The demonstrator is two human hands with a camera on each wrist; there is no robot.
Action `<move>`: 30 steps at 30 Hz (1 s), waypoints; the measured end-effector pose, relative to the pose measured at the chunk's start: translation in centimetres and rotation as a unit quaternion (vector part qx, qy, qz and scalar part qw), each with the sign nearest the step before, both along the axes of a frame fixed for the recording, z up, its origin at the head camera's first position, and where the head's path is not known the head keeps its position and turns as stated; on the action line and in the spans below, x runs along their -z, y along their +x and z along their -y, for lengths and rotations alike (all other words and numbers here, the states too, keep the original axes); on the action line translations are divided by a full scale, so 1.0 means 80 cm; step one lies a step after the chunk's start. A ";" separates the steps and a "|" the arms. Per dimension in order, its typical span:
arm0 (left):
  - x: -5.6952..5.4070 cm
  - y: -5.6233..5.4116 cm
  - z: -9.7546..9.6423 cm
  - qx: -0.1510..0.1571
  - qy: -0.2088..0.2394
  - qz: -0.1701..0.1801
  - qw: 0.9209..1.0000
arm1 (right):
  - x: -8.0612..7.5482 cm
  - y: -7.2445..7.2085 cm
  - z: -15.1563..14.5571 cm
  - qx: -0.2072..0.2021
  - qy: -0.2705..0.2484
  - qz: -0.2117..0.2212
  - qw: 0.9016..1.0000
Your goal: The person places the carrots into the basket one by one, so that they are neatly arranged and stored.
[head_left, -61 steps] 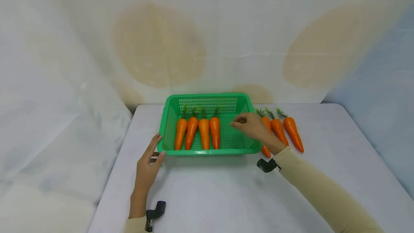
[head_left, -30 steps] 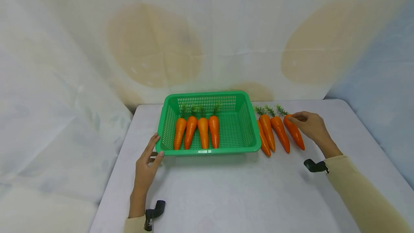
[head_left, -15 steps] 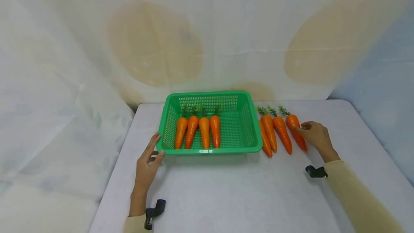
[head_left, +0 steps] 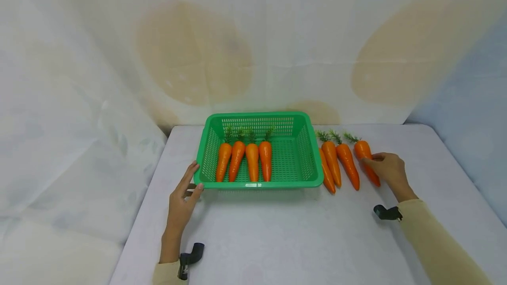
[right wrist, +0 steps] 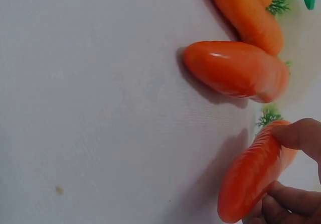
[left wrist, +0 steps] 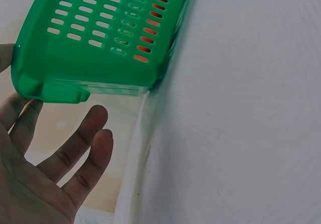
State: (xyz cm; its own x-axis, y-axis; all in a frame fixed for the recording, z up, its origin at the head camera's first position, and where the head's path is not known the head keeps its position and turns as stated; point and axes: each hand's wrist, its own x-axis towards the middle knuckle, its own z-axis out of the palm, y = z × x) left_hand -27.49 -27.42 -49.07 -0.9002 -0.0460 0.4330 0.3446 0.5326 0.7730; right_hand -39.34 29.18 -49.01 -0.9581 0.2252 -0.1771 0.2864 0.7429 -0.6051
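My right hand [head_left: 388,170] pinches the rightmost carrot [head_left: 362,148] between thumb and fingers. In the right wrist view this glossy orange carrot [right wrist: 251,176] is tilted, with a shadow beside it on the cloth. My left hand [head_left: 182,201] touches the front left corner of a green plastic basket [head_left: 257,185]. The left wrist view has its fingertips at the basket's rim [left wrist: 65,94], while other fingers stand apart from it, loosely extended. Inside the basket several carrots [head_left: 252,159] lie side by side, leafy tops toward the back; its right part shows bare mesh.
Between the basket and my right hand lie three more carrots [head_left: 347,166], the leftmost partly hidden by the basket's right wall. A white cloth covers the table [head_left: 269,236]. Behind it hangs a pale curtain with tan patches [head_left: 194,52].
My right hand has gone from above the basket to the rightmost carrot, then shifted down along it. That carrot has turned slightly. My left hand keeps its place at the basket corner.
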 end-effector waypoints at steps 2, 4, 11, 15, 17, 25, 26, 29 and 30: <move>0.010 -0.004 0.004 -0.001 -0.001 -0.003 1.000 | -0.006 0.004 0.001 0.004 -0.007 0.005 1.000; 0.022 -0.009 0.009 -0.003 -0.002 -0.008 1.000 | -0.013 0.007 0.002 0.004 -0.009 0.003 1.000; 0.042 -0.020 0.019 0.000 -0.003 -0.011 1.000 | -0.044 0.018 0.008 -0.012 -0.010 -0.025 1.000; 0.041 -0.019 0.018 0.008 0.004 -0.010 1.000 | -0.061 0.025 0.016 -0.019 -0.013 -0.041 0.999; 0.039 -0.019 0.016 0.010 0.005 -0.011 1.000 | -0.068 0.029 0.020 -0.023 -0.014 -0.046 0.999; 0.027 -0.013 0.011 0.004 0.004 0.003 1.000 | -0.099 0.036 0.047 -0.035 -0.015 -0.047 0.998; 0.031 -0.015 0.013 0.003 0.000 0.001 1.000 | -0.103 0.037 0.051 -0.038 -0.016 -0.048 0.998; 0.030 -0.014 0.012 -0.001 -0.005 0.000 1.000 | -0.113 0.038 0.062 -0.050 -0.017 -0.050 0.997; 0.030 -0.014 0.012 -0.002 -0.007 -0.001 1.000 | -0.115 0.038 0.065 -0.053 -0.020 -0.051 0.997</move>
State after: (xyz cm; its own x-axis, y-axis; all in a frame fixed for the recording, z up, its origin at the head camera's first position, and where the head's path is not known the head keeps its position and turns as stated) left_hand -28.61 -28.41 -51.43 -0.8990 -0.0429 0.4358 0.3448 0.5443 0.7648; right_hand -36.27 23.99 -39.80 -0.9897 0.1155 -0.0849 0.1428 0.7409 -0.6563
